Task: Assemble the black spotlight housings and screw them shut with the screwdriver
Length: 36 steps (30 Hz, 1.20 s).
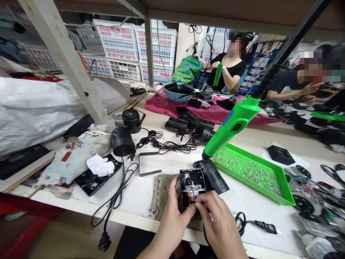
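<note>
My left hand point(172, 216) grips the left side of an open black plastic housing point(192, 185) at the near edge of the white table, thumb on its lower corner. Inside the housing sit a small clear part and thin red wires. My right hand point(218, 219) pinches the lower right of the housing with its fingers curled onto the wires and the clear part. A green electric screwdriver point(229, 127) hangs from a black rod, its tip just above a black cover piece point(212, 174) behind the housing.
A green tray of screws point(253, 172) lies to the right. Black round parts, power cords point(118, 194) and a folded cloth point(160, 194) lie to the left. Two other people sit across the table by a pink cloth point(212, 111). Wired parts crowd the right edge.
</note>
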{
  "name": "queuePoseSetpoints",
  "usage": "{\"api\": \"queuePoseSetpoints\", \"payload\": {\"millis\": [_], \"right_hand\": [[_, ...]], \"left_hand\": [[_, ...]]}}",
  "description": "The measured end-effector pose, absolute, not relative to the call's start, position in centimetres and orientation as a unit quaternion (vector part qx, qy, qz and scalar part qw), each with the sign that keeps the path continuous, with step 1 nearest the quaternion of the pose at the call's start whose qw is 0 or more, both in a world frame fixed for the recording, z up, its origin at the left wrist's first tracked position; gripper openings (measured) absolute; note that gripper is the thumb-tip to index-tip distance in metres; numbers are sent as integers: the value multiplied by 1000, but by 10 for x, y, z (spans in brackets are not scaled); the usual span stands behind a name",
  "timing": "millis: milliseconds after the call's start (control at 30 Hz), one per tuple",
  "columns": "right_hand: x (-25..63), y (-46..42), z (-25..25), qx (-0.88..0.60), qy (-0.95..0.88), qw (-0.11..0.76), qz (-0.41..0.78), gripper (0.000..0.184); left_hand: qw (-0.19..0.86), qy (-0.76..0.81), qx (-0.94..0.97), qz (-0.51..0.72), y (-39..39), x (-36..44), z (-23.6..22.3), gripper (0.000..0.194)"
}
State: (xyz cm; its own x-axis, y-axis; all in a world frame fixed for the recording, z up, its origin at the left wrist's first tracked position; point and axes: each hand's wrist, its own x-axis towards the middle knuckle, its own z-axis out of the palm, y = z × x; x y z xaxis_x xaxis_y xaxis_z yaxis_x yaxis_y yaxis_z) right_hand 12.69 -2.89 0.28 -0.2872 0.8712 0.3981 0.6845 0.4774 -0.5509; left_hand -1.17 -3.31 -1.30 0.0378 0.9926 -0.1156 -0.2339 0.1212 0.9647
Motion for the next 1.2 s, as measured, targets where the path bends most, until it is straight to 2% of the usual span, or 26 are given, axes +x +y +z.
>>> {"api": "queuePoseSetpoints", "payload": {"millis": [167, 333, 600, 800, 867, 1000, 1200], "right_hand": [[128, -35, 1, -502, -770, 367, 142, 9], [121, -33, 5, -500, -786, 347, 110, 15], [122, -33, 15, -497, -784, 350, 129, 11], [121, -35, 21, -503, -806, 295, 96, 4], [121, -32, 22, -513, -804, 284, 98, 8], [123, -25, 21, -539, -776, 315, 88, 12], [123, -24, 17, -559, -739, 350, 140, 7]], "left_hand": [[583, 472, 422, 508, -33, -11, -13, 75], [567, 486, 426, 510, -33, -11, -20, 74], [582, 475, 402, 523, -28, -11, -21, 78], [583, 482, 393, 522, -28, -11, -18, 78], [583, 484, 392, 521, -28, -11, -18, 79], [570, 496, 368, 542, -30, -7, -20, 78], [571, 505, 386, 520, -30, -10, -27, 73]]}}
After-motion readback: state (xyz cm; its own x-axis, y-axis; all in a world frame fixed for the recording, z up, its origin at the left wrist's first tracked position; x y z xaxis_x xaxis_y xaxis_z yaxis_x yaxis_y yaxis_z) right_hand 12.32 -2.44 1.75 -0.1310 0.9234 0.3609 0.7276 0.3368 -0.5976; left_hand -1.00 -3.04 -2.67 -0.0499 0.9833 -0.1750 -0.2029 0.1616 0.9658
